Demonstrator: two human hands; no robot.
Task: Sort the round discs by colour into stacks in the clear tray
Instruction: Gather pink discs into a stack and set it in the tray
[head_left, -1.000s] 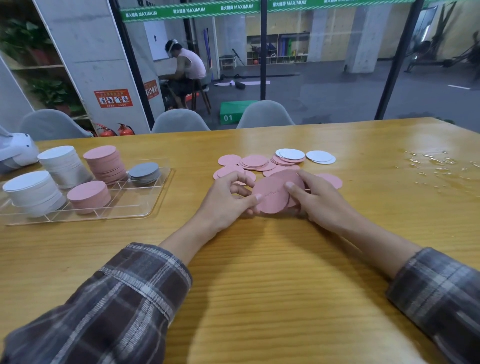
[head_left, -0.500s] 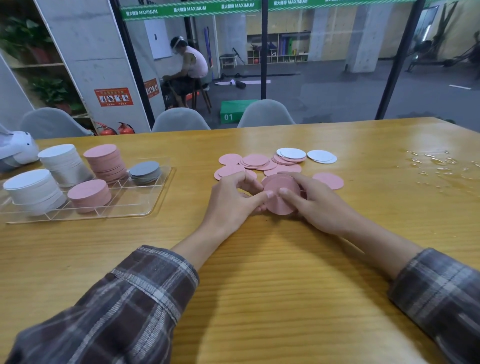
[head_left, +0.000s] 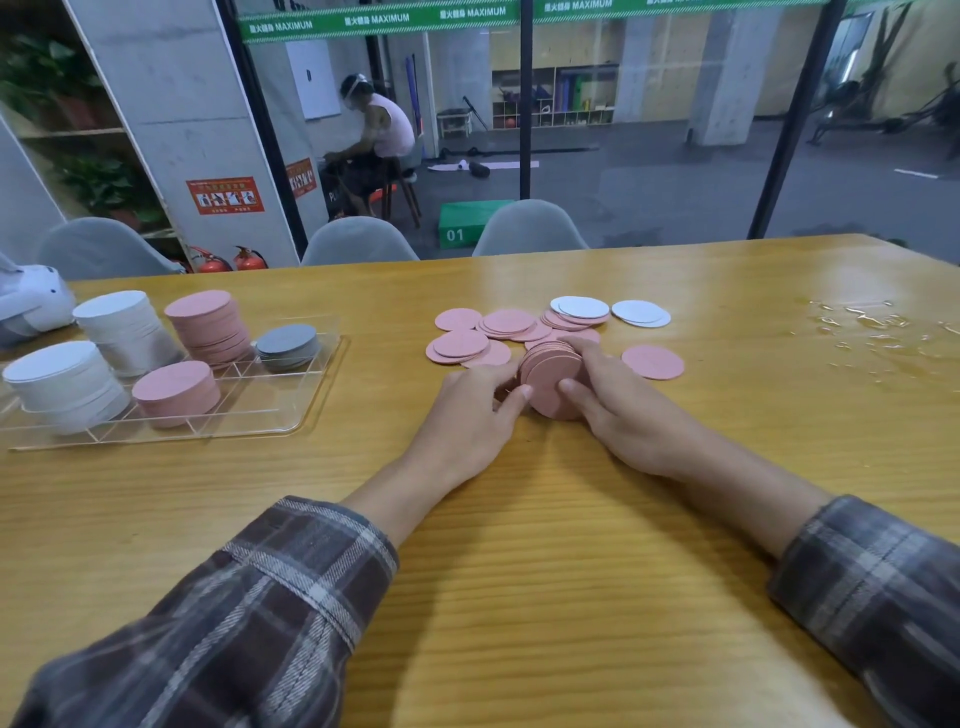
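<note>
The left hand (head_left: 467, 410) and the right hand (head_left: 618, 410) met at the centre of the wooden table (head_left: 519, 571). Between them they held a bundle of pink discs (head_left: 550, 374), stood on edge and tilted, with its flat face toward the camera. The left hand's fingers curled round the bundle's left side and the right hand's fingers curled round its right side. Both grips were narrow and closed on the bundle. It could not be told whether the bundle's lower edge touched the table.

Just beyond the hands lay loose pink discs (head_left: 460, 345), overlapping in a shallow spread. 1 single pink disc (head_left: 653, 362) lay apart to the right. At the far right of the spread were 2 small groups of loose white discs (head_left: 582, 307), 1 of them resting on pink discs.

The clear tray (head_left: 249, 410) stood well apart, at the table's left. It held 5 stacks:
- 2 white stacks (head_left: 124, 332), on the left side.
- 1 tall pink stack (head_left: 208, 325), in the far row.
- 1 low pink stack (head_left: 176, 392), in the near row.
- 1 low grey stack (head_left: 287, 345), at the far right.

A patch of spilled liquid (head_left: 872, 327) lay on the table's far right. Both forearms wore plaid sleeves (head_left: 291, 597).
</note>
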